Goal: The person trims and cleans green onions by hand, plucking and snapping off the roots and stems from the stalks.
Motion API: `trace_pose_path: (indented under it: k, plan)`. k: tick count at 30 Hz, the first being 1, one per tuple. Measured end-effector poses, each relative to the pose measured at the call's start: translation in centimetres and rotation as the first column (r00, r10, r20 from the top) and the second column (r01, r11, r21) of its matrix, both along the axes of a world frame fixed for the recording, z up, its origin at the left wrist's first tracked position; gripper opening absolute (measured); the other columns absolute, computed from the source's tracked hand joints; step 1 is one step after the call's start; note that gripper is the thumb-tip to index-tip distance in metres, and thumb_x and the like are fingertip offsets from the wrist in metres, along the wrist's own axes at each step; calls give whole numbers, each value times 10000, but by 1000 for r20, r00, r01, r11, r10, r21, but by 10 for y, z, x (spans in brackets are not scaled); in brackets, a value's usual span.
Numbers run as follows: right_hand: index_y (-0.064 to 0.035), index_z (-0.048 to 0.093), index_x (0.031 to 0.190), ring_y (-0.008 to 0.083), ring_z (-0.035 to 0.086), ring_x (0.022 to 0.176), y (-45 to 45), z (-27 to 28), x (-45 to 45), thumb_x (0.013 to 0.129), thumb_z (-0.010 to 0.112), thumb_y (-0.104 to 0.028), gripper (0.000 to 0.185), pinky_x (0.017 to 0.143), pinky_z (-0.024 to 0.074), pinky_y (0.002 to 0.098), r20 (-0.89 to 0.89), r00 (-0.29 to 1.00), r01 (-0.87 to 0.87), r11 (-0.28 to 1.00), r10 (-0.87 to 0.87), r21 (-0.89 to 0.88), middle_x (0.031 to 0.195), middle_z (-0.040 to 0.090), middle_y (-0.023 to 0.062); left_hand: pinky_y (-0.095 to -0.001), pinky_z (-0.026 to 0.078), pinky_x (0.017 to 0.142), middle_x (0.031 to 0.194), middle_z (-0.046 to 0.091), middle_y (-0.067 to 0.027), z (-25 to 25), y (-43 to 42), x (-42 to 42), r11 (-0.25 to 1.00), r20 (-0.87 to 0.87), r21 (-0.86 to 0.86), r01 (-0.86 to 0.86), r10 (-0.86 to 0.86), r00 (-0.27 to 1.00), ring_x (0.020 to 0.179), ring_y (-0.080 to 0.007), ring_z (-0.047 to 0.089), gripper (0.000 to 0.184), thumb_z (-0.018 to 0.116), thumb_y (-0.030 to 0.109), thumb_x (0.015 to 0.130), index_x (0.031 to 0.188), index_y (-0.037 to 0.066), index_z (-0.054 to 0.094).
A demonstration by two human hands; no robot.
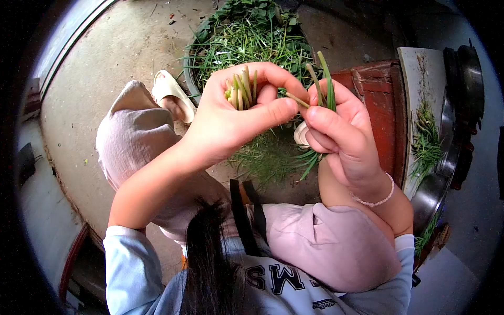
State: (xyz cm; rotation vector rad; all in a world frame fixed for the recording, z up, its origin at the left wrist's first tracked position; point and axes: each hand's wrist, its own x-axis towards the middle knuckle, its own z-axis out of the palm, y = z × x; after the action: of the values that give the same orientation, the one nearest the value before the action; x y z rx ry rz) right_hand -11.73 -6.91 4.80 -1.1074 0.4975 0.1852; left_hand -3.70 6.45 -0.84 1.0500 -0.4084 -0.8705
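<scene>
My left hand [239, 113] is curled around a bundle of chives [242, 93], their pale cut-looking ends pointing up out of the fist. Its thumb and forefinger tips meet the fingertips of my right hand [338, 123] at a thin pale stalk [297, 100]. A few more chives, with a green blade [326, 76] among them, are pinched in my right hand. Their leafy ends [310, 160] hang below it. Both hands are raised over my lap, close together. The stems inside the left palm are hidden.
A round basin [189, 71] heaped with loose greens [252, 44] stands on the floor ahead. Scattered greens [268, 160] lie nearer my feet. To the right are a red wooden piece [380, 115], a pale board with more greens [428, 139] and dark pans [467, 84]. A slipper [176, 94] is at left.
</scene>
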Motion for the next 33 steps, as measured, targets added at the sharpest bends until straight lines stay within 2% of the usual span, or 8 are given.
trace_pose_path:
  k: [10, 14, 16, 17, 21, 26, 29, 33]
  plan:
    - [-47, 434, 853, -3, 285, 423, -2, -3, -2, 795, 506, -88, 102, 374, 194, 152, 7, 1000, -10, 997, 9, 81, 629, 411, -42, -184, 331, 436, 574, 437, 22, 5, -6, -2, 997, 75, -43, -69, 72, 995, 496, -53, 412, 170, 575, 119, 732, 838, -2, 519]
    - [-39, 435, 853, 10, 297, 424, -3, -3, -1, 826, 462, -137, 105, 384, 218, 152, 31, 997, -74, 997, 73, 28, 647, 440, -9, -172, 393, 514, 591, 494, 14, 7, -8, -2, 990, -42, -68, -127, 125, 991, 515, -39, 446, 138, 603, 101, 731, 805, -5, 556]
    - [-38, 447, 835, 30, 313, 420, -6, -7, 0, 857, 392, -196, 169, 386, 234, 162, -29, 996, 80, 997, -80, -18, 671, 469, 30, -170, 372, 487, 587, 492, 19, 4, -4, 2, 988, -117, -54, -143, 136, 984, 498, -37, 434, 138, 601, 116, 734, 801, 4, 559]
    - [-30, 466, 804, 68, 383, 493, -14, -10, -1, 869, 341, -215, 233, 471, 320, 184, -3, 999, 53, 992, -54, -116, 727, 505, 64, -169, 351, 459, 584, 489, 23, 3, -3, 4, 986, -190, -38, -160, 150, 970, 482, -34, 421, 139, 600, 132, 736, 797, 13, 562]
    - [-11, 478, 783, 123, 455, 759, -34, -24, 4, 860, 346, -154, 210, 727, 343, 229, 235, 969, 181, 851, -71, -493, 858, 522, 86, -173, 277, 415, 541, 426, 59, 1, -1, 10, 971, -253, -103, -217, 185, 950, 429, -16, 324, 162, 601, 173, 738, 806, 33, 559]
    - [-12, 495, 799, 75, 464, 658, -34, -6, 2, 829, 418, -104, 124, 617, 369, 185, 285, 949, 212, 943, -136, -258, 835, 525, 55, -175, 267, 419, 534, 400, 68, 2, 0, 8, 979, -279, -74, -188, 160, 947, 439, -18, 308, 171, 609, 192, 732, 802, 45, 554]
    - [-6, 556, 764, 41, 440, 615, -11, -3, 4, 710, 596, -57, 85, 523, 346, 162, 262, 960, 75, 806, 101, -587, 678, 515, -7, -176, 276, 423, 556, 424, 60, 1, 0, 6, 987, -314, -110, -121, 81, 946, 452, -21, 328, 178, 613, 199, 729, 804, 50, 553]
    - [1, 566, 727, 10, 392, 566, -2, -11, 1, 683, 626, -64, 98, 472, 290, 149, 261, 948, 5, 814, 180, -581, 646, 497, -28, -173, 304, 435, 612, 479, 41, 3, 0, 5, 992, -287, -94, -86, 56, 956, 473, -28, 369, 167, 610, 195, 731, 795, 52, 554]
